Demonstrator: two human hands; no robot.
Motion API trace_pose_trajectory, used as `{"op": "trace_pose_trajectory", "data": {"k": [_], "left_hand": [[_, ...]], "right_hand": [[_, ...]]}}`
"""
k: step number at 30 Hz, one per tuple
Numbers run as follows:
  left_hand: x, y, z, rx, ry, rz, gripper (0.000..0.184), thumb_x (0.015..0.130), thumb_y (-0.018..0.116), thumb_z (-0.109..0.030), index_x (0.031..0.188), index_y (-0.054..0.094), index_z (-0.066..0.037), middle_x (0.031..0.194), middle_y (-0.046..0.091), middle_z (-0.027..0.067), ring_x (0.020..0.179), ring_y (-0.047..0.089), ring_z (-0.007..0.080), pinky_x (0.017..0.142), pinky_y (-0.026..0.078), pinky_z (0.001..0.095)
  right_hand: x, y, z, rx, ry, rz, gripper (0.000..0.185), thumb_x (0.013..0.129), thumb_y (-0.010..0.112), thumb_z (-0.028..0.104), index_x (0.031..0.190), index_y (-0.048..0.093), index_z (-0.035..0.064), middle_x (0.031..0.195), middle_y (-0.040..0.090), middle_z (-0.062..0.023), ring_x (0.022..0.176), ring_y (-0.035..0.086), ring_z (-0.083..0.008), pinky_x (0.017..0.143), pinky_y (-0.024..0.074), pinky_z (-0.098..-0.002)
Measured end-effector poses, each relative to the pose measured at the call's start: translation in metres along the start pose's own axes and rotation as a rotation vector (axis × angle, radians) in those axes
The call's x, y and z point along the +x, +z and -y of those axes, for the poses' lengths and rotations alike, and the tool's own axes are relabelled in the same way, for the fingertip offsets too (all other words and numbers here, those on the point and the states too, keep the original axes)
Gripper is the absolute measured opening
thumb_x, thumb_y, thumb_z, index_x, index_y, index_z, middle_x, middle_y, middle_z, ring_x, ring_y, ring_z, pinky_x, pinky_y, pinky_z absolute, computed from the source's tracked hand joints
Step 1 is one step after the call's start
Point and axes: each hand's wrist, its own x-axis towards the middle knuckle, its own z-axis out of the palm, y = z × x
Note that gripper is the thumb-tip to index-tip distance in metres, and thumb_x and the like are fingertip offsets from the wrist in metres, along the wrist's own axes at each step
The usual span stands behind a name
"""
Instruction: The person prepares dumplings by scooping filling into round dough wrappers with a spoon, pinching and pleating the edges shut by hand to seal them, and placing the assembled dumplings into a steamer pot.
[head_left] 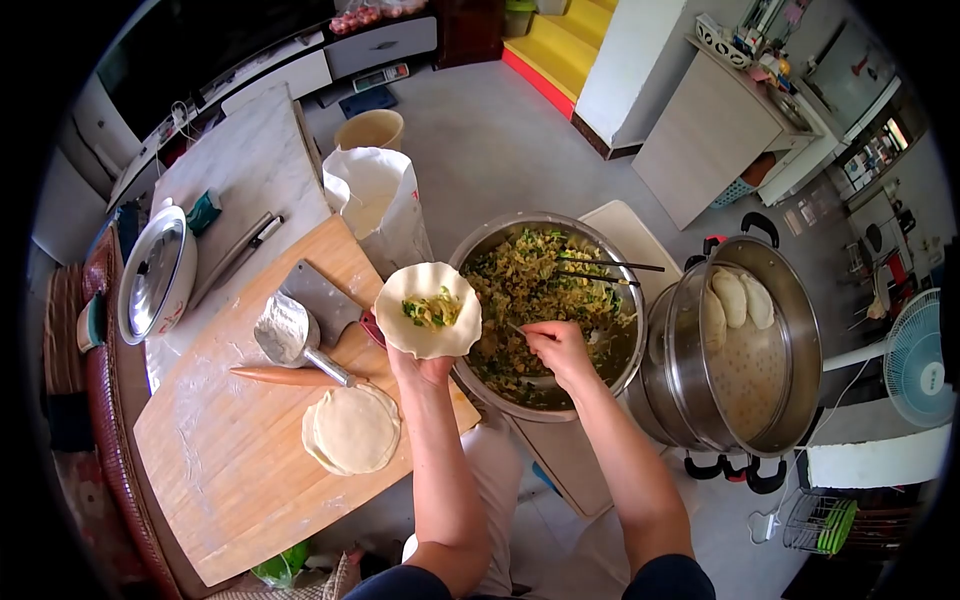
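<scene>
On my left hand (430, 368) rests a round dough wrapper (395, 322), with a little chopped green and yellow filling (432, 310) in its middle. My right hand (558, 348) is closed on a thin utensil over the large metal bowl (470, 240) of filling; the utensil's far end dips into the filling. A pair of dark chopsticks (625, 266) lies in the same bowl, pointing right. More flat wrappers (352, 430) are stacked on the wooden board (230, 480), left of my left forearm.
Cleaver (322, 300), rolling pin (285, 376) and metal scoop (283, 330) lie on the board. Behind stands a white flour bag (375, 205). At right, a steamer pot (800, 350) holds several dumplings (730, 297). A lidded basin (160, 270) sits far left.
</scene>
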Motion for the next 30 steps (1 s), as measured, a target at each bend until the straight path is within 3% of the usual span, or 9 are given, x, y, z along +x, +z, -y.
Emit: {"op": "trace_pose_trajectory", "data": {"k": [7, 10, 12, 15, 16, 18, 21, 25, 30], "left_hand": [[0.003, -0.002, 0.005, 0.06, -0.016, 0.007, 0.043, 0.095, 0.055, -0.042, 0.121, 0.061, -0.008, 0.121, 0.063, 0.0122, 0.112, 0.059, 0.0346, 0.099, 0.047, 0.0591], [0.009, -0.002, 0.015, 0.104, -0.012, -0.092, 0.059, 0.094, 0.049, -0.062, 0.125, 0.058, -0.013, 0.122, 0.062, 0.01, 0.111, 0.059, 0.0344, 0.097, 0.048, 0.0583], [0.004, 0.005, 0.028, 0.141, -0.042, -0.047, 0.062, 0.095, 0.043, -0.065, 0.127, 0.055, -0.013, 0.121, 0.06, 0.0102, 0.112, 0.058, 0.0319, 0.097, 0.049, 0.0532], [0.002, 0.011, 0.044, 0.149, -0.101, 0.017, 0.066, 0.096, 0.038, -0.067, 0.129, 0.053, -0.011, 0.125, 0.057, 0.0126, 0.116, 0.055, 0.0319, 0.1, 0.048, 0.0516], [0.004, 0.012, 0.053, 0.168, -0.085, -0.062, 0.069, 0.096, 0.037, -0.068, 0.131, 0.052, -0.01, 0.126, 0.057, 0.0134, 0.118, 0.055, 0.0328, 0.101, 0.046, 0.053], [0.004, 0.011, 0.06, 0.098, -0.166, -0.011, 0.07, 0.096, 0.036, -0.068, 0.132, 0.051, -0.009, 0.13, 0.056, 0.0134, 0.121, 0.054, 0.033, 0.102, 0.046, 0.0532], [0.0, 0.014, 0.068, 0.084, -0.15, -0.049, 0.069, 0.096, 0.036, -0.067, 0.132, 0.051, -0.009, 0.13, 0.057, 0.0132, 0.12, 0.054, 0.0327, 0.102, 0.046, 0.0525], [0.001, 0.015, 0.065, 0.066, -0.133, -0.073, 0.068, 0.097, 0.036, -0.065, 0.132, 0.052, -0.01, 0.128, 0.058, 0.0133, 0.118, 0.056, 0.0333, 0.102, 0.046, 0.053], [0.003, 0.011, 0.061, 0.069, -0.124, -0.103, 0.067, 0.097, 0.038, -0.065, 0.131, 0.054, -0.009, 0.127, 0.059, 0.0137, 0.117, 0.056, 0.0344, 0.102, 0.046, 0.0539]], "right_hand": [[-0.005, -0.019, 0.027, 0.017, -0.138, -0.046, 0.019, 0.09, 0.063, 0.0, 0.107, 0.071, -0.0038, 0.075, 0.064, -0.0028, 0.062, 0.052, -0.0061, 0.053, 0.0386, -0.0215], [-0.015, -0.031, 0.058, -0.001, -0.175, -0.043, 0.019, 0.09, 0.063, 0.0, 0.107, 0.072, -0.0031, 0.076, 0.064, -0.0024, 0.063, 0.052, -0.0057, 0.054, 0.0385, -0.0206], [-0.023, -0.038, 0.077, -0.019, -0.238, -0.024, 0.019, 0.09, 0.063, -0.001, 0.107, 0.072, -0.0028, 0.076, 0.064, -0.0021, 0.063, 0.052, -0.0057, 0.054, 0.0394, -0.0207], [-0.04, -0.036, 0.105, -0.149, -0.35, -0.031, 0.019, 0.089, 0.063, 0.0, 0.106, 0.071, -0.0022, 0.077, 0.067, -0.0039, 0.065, 0.057, -0.0082, 0.057, 0.0443, -0.0231], [-0.044, -0.035, 0.11, -0.189, -0.375, -0.034, 0.019, 0.088, 0.064, 0.001, 0.106, 0.071, -0.0018, 0.076, 0.068, -0.0049, 0.064, 0.058, -0.0094, 0.057, 0.0453, -0.0242], [-0.055, -0.023, 0.113, -0.454, -0.656, -0.123, 0.019, 0.085, 0.063, -0.003, 0.103, 0.071, -0.0016, 0.077, 0.065, -0.0106, 0.06, 0.06, -0.0182, 0.056, 0.0486, -0.0298], [-0.066, -0.013, 0.102, -0.889, -0.983, -0.212, 0.033, 0.077, 0.065, -0.007, 0.109, 0.067, 0.0009, 0.077, 0.053, -0.0093, 0.063, 0.059, -0.0253, 0.054, 0.05, -0.0358], [-0.077, -0.015, 0.11, -0.949, -1.067, -0.283, 0.037, 0.072, 0.065, -0.007, 0.107, 0.066, 0.0022, 0.076, 0.05, -0.0055, 0.065, 0.058, -0.0214, 0.054, 0.0505, -0.0342], [-0.08, -0.01, 0.105, -0.998, -1.111, -0.196, 0.034, 0.075, 0.067, -0.005, 0.108, 0.067, 0.0026, 0.076, 0.051, -0.0053, 0.063, 0.057, -0.0192, 0.054, 0.0514, -0.0321]]}}
